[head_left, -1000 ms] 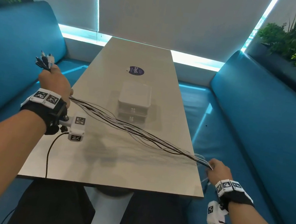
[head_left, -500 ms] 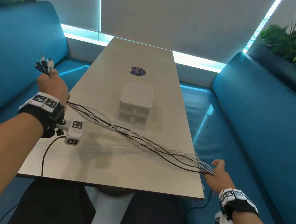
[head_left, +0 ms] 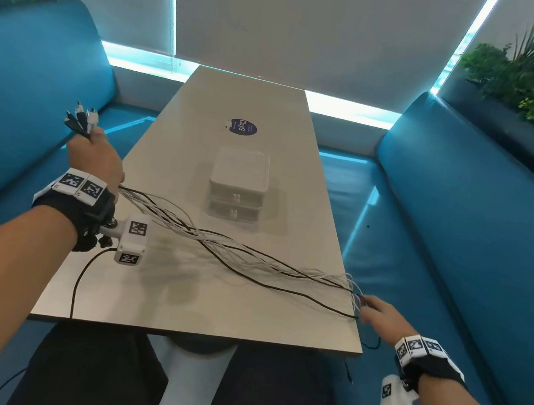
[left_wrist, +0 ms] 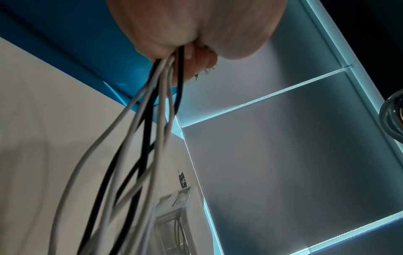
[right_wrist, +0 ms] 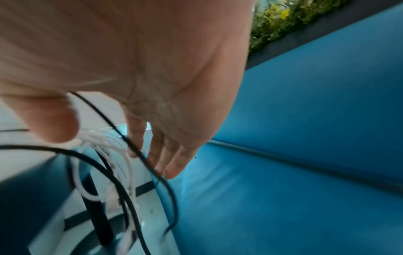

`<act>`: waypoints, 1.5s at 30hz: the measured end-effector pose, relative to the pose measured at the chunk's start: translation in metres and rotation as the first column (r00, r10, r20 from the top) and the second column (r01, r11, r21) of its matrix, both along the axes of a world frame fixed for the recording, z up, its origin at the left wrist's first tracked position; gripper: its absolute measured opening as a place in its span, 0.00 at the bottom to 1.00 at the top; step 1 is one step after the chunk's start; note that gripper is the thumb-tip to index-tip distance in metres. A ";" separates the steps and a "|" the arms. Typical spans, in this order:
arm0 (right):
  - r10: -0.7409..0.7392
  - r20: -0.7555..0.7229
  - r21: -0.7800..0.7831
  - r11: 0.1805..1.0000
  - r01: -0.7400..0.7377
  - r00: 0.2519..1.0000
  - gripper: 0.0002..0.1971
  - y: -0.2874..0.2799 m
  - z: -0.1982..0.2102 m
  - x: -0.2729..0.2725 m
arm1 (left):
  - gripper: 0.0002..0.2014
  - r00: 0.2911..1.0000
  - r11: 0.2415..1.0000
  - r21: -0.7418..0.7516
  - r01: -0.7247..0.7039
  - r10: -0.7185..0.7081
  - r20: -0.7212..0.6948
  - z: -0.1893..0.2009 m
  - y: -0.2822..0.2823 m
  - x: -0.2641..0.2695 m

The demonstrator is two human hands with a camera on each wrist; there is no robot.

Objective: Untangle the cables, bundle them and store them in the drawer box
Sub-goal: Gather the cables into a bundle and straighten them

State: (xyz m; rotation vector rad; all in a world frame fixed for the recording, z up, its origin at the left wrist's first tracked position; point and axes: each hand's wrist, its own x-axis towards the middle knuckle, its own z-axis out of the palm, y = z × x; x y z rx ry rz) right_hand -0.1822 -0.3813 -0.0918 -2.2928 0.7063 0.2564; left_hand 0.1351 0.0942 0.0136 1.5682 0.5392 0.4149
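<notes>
Gripping one end of the cables [head_left: 250, 255], the left hand [head_left: 97, 156] is a fist out past the table's [head_left: 207, 311] left edge, at about nine o'clock from the drawer box [head_left: 238, 184]. The black and white plugs [head_left: 80, 117] fan out of the top of that fist, and the left wrist view shows the fingers [left_wrist: 202, 57] curled tight round grey and black strands [left_wrist: 152, 107] that drop away toward the table.

From there the cables run loosely across the near half of the table — a slack, crossing spread of white and black lines, not yet a bundle — toward four o'clock, where they go over the right edge. The right hand [head_left: 380, 314] meets them there, just off the table's near right corner. In the right wrist view its fingers [right_wrist: 172, 160] are stretched out nearly straight, with the thumb [right_wrist: 50, 120] pressing the white strands [right_wrist: 104, 143] against the palm side; one black cable [right_wrist: 135, 150] lies across the fingers, and the loose ends hang below toward the blue bench seat [right_wrist: 283, 189]. It is a light hold rather than a fist.

The drawer box sits at the middle of the table, two white drawers stacked, both closed, well apart from both hands. Beyond it at twelve o'clock lies a round dark sticker [head_left: 243, 127].
</notes>
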 end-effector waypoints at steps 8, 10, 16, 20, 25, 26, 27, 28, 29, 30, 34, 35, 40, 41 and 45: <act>-0.058 0.078 0.032 0.998 0.056 0.995 0.15 -0.002 0.006 0.004 | 0.26 1.000 1.000 0.022 0.006 -0.006 0.010 0.002 -0.001 0.002; -0.068 0.070 0.112 0.992 0.060 0.995 0.30 0.001 0.009 0.003 | 0.28 1.000 0.999 0.041 0.000 -0.001 0.008 -0.001 0.002 0.004; -0.084 0.059 0.085 0.993 0.079 0.995 0.40 0.007 0.015 0.012 | 0.28 1.000 0.997 0.076 0.004 -0.004 -0.002 -0.009 -0.002 0.006; -0.140 0.163 -0.137 0.977 0.163 0.977 0.23 0.015 0.014 0.027 | 0.27 1.000 0.996 0.087 0.010 -0.010 -0.001 -0.009 -0.006 0.005; -0.116 0.109 -0.228 0.964 0.139 0.987 0.18 0.017 0.017 0.043 | 0.26 1.000 0.997 0.076 0.016 -0.017 0.014 -0.009 -0.008 0.001; -0.125 0.082 -0.221 0.965 0.141 0.989 0.18 0.016 0.019 0.045 | 0.26 1.000 0.997 0.074 0.015 -0.017 0.020 -0.008 -0.008 0.000; -0.125 0.039 -0.222 0.966 0.131 0.991 0.18 0.014 0.020 0.046 | 0.28 1.000 0.997 0.076 0.013 -0.014 0.024 -0.008 -0.007 0.000; -0.120 -0.007 -0.229 0.967 0.116 0.993 0.17 0.012 0.020 0.048 | 0.30 0.999 0.997 0.076 0.006 -0.008 0.032 -0.009 -0.005 0.001; -0.127 -0.060 -0.249 0.962 0.109 0.990 0.15 0.009 0.022 0.049 | 0.32 1.000 0.997 0.076 -0.002 0.000 0.031 -0.011 -0.003 0.003; -0.141 -0.093 -0.294 0.950 0.108 0.986 0.12 0.005 0.022 0.049 | 0.33 0.999 0.997 0.072 -0.008 0.005 0.035 -0.011 0.000 0.005; -0.310 -0.170 -0.542 0.822 0.174 0.935 0.05 -0.007 0.024 0.024 | 0.31 0.997 0.996 0.057 -0.072 0.071 0.028 -0.009 0.014 0.015; -0.335 -0.212 -0.562 0.810 0.166 0.918 0.07 -0.010 0.021 0.014 | 0.32 0.995 0.994 0.058 -0.096 0.094 0.036 -0.011 0.020 0.021; -0.505 -0.217 -0.594 0.747 0.298 0.835 0.14 -0.026 0.002 -0.017 | 0.31 0.996 0.995 0.069 -0.077 0.075 0.040 -0.005 0.020 0.013; -0.525 -0.208 -0.588 0.741 0.324 0.825 0.17 -0.025 0.003 -0.018 | 0.30 0.998 0.996 0.073 -0.058 0.056 0.036 -0.007 0.016 0.011; -0.513 -0.161 -0.517 0.772 0.370 0.843 0.18 -0.018 0.008 -0.008 | 0.31 0.998 0.998 0.056 -0.008 0.005 0.057 -0.009 0.003 0.005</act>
